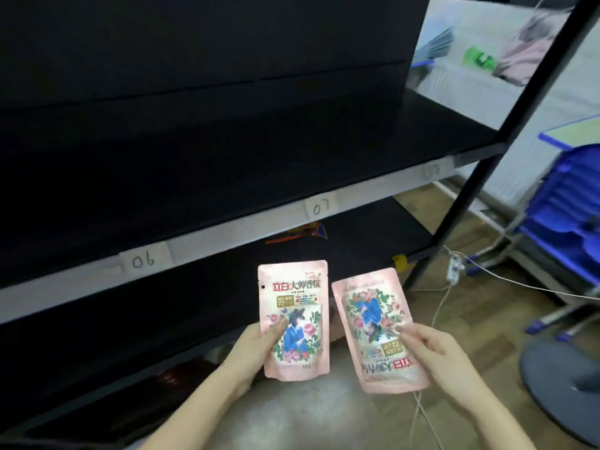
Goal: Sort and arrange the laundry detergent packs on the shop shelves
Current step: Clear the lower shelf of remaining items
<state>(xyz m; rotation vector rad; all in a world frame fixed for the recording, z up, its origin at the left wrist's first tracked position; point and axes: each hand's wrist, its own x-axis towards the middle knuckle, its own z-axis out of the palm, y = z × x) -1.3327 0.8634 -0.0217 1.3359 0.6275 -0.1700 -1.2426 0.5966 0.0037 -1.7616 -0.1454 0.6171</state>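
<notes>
An upright pink floral plastic detergent pouch point(293, 319) is pinched by the left hand point(256, 345); an identical inverted pouch point(378, 329) is pinched by the right hand point(435, 352), before black metal shelving point(227, 157).

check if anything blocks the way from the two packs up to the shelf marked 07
Nothing visible does. The left pack and right pack are held below the shelf, whose dark surface looks bare.
</notes>
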